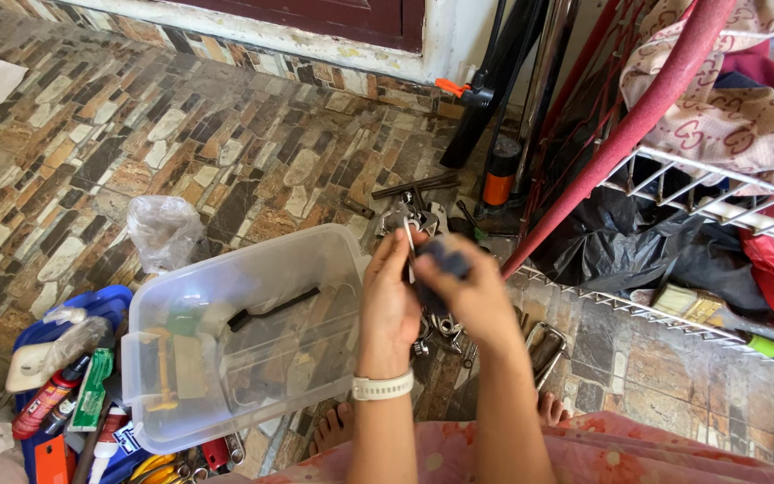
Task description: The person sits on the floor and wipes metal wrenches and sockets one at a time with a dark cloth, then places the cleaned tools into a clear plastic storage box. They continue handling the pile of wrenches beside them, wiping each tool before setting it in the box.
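Note:
My left hand (389,300), with a white band on its wrist, and my right hand (472,291) are raised together over the floor. Between them they pinch a thin flat metal piece (408,249) that stands upright. My right hand is also closed around a small dark object (446,255); what it is I cannot tell. Below the hands lies a heap of metal wrenches and fittings (441,327) on the patterned tile floor.
A clear plastic tub (244,336) with tools inside stands to the left, tilted on a blue lid (91,309) with tubes and packets. A crumpled plastic bag (165,231) lies behind it. A red-framed wire rack (674,193) with cloth and black bags fills the right.

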